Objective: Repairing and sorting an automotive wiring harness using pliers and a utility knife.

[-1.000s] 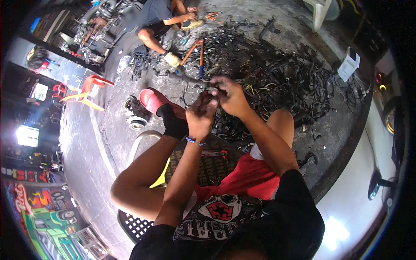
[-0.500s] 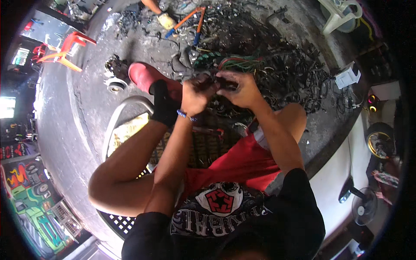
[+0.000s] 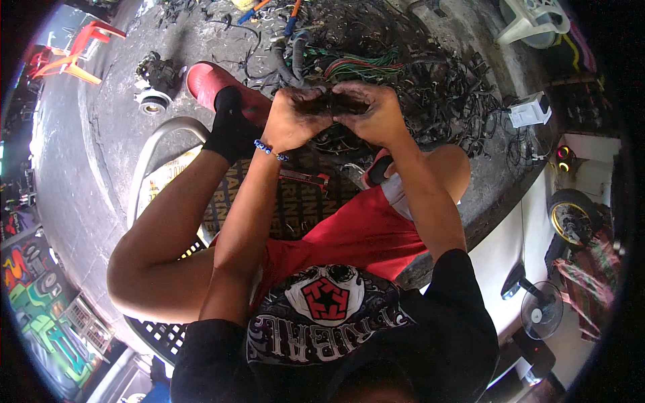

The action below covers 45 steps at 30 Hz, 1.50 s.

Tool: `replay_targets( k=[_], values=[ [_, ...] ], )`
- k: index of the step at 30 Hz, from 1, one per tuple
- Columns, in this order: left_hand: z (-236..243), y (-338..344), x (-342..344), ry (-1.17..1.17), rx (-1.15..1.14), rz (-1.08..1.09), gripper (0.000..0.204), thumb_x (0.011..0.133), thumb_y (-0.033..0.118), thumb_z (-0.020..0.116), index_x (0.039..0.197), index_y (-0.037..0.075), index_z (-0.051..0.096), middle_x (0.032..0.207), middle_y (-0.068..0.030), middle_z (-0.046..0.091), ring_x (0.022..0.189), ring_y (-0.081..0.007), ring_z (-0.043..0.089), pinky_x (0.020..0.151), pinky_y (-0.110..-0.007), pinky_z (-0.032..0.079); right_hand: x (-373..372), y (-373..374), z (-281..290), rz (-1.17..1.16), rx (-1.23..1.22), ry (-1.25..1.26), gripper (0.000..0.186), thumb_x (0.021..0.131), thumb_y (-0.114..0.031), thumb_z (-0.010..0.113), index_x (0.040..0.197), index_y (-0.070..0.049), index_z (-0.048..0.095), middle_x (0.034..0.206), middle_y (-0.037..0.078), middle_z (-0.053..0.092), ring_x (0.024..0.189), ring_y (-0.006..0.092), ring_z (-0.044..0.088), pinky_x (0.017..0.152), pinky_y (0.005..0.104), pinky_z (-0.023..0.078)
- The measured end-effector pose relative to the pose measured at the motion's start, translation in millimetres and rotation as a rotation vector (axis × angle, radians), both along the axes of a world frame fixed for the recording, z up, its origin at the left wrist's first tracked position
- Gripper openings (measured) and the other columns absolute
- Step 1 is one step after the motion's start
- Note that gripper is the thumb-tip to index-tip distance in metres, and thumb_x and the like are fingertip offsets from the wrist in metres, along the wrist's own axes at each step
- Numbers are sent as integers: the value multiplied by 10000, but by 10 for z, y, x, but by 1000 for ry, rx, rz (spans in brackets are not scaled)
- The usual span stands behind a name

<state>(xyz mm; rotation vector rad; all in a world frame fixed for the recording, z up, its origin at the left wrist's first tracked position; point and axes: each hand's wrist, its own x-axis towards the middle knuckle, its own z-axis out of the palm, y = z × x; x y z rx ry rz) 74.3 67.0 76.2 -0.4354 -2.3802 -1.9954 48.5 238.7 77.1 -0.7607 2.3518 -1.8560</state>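
Dark wire pile: lies on the floor, beneath and beyond the hands; green-and-red wire bundle: just beyond them; left hand and right hand: raised close together, thumbs nearly meeting, fingers curled inward, grip on anything cannot be told; both forearms: angle forward; white box: beside the pile, right.

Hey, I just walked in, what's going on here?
Someone's left hand and right hand, both blackened, are brought together at the edge of a heap of dark wires. Whatever is between the fingers is too dark to make out. A bundle of green and red wires lies just beyond the hands, and a slim, reddish tool lies nearer the body.
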Motion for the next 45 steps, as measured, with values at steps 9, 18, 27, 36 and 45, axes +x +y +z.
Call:
replay_targets(
  k=[9, 18, 27, 36, 45],
  values=[
    [97, 177, 90, 89, -72, 178, 143, 615, 41, 611, 727, -35, 567, 634, -114, 581, 568, -104, 524, 539, -259, 436, -22, 27, 10, 85, -17, -43, 370, 594, 88, 621, 953, 37, 549, 947, 89, 584, 882, 132, 554, 798, 256, 447],
    [51, 162, 123, 57, -199, 114, 130, 630, 54, 589, 727, -30, 566, 619, -132, 565, 544, -137, 529, 542, -278, 441, 23, 43, -49, 4, 128, 58, 385, 504, -95, 678, 866, 7, 594, 829, 130, 619, 772, 172, 607, 727, 264, 465],
    [-197, 356, 95, -156, 360, 277, 142, 649, -43, 555, 790, -60, 565, 721, -81, 601, 617, -151, 580, 547, -269, 475, -195, 21, -96, -37, 325, 34, 293, 589, -92, 603, 872, -16, 611, 807, 116, 615, 742, 179, 581, 690, 270, 458],
    [-514, 683, 26, -413, 74, 549, 415, 631, 233, 630, 987, 40, 537, 897, -133, 594, 794, -268, 563, 738, -351, 440, -310, 480, -500, -370, 463, -151, 192, 686, -64, 559, 870, -23, 594, 924, 98, 592, 884, 206, 541, 790, 314, 403],
    [-273, 524, 262, -393, -179, 420, 402, 651, 270, 588, 947, -2, 569, 895, -194, 590, 831, -334, 569, 734, -366, 459, -495, 340, -650, -362, 236, -86, 312, 771, -251, 602, 884, 39, 609, 792, 59, 608, 715, 156, 533, 692, 286, 419]
  ],
)
